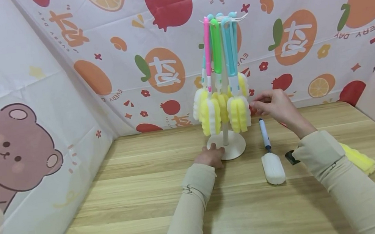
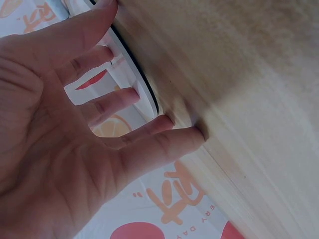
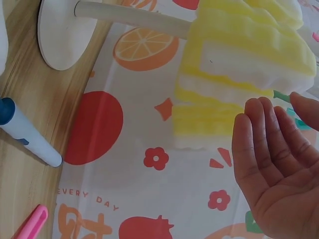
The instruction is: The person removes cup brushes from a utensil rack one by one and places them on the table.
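A white stand with a round base (image 1: 236, 147) holds several hanging sponge brushes, with a pink handle (image 1: 207, 50), a green handle (image 1: 216, 49) and blue handles (image 1: 230, 51) at the front. Their heads are yellow and white sponge (image 1: 239, 113). At the base's left rim, my left hand (image 1: 211, 156) rests with spread fingers; the left wrist view shows some fingertips against the rim (image 2: 142, 82) and others on the tabletop. Beside the hanging sponges on the right is my right hand (image 1: 275, 104), its palm bare and fingers nearly straight (image 3: 276, 164), holding nothing.
On the wooden table (image 1: 131, 199), right of the stand, lies a white-headed brush (image 1: 273, 168) with a light blue handle. A yellow sponge head (image 1: 360, 158) is partly behind my right sleeve, near a black piece (image 1: 292, 157). A pink handle (image 3: 34, 223) lies nearby. Printed cloth (image 1: 108, 45) hangs behind.
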{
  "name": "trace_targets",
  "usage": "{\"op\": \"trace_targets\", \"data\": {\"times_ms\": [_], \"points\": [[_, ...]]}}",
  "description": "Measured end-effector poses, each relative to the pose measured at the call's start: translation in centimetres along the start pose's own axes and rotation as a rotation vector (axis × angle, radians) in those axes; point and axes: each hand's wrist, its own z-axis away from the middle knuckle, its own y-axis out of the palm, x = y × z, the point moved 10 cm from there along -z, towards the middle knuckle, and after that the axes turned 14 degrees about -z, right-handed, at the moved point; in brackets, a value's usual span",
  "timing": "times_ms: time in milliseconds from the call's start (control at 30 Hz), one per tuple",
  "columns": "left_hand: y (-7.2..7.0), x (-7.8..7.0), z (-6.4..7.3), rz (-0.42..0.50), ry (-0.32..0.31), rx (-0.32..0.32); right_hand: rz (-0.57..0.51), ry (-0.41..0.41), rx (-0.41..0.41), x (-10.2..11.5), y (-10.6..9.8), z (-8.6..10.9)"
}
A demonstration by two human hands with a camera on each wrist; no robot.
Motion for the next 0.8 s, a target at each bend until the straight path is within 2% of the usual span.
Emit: {"op": "trace_targets", "data": {"times_ms": [333,800], "points": [[0.2,0.1,-0.2,0.002,-0.007,0.012,-0.017,-0.002,-0.055,0.7,-0.3,0.1],[0.1,-0.3,-0.2,-0.034,0.015,0.011,-0.037,-0.06,-0.08,1.4,-0.4,0.1]]}}
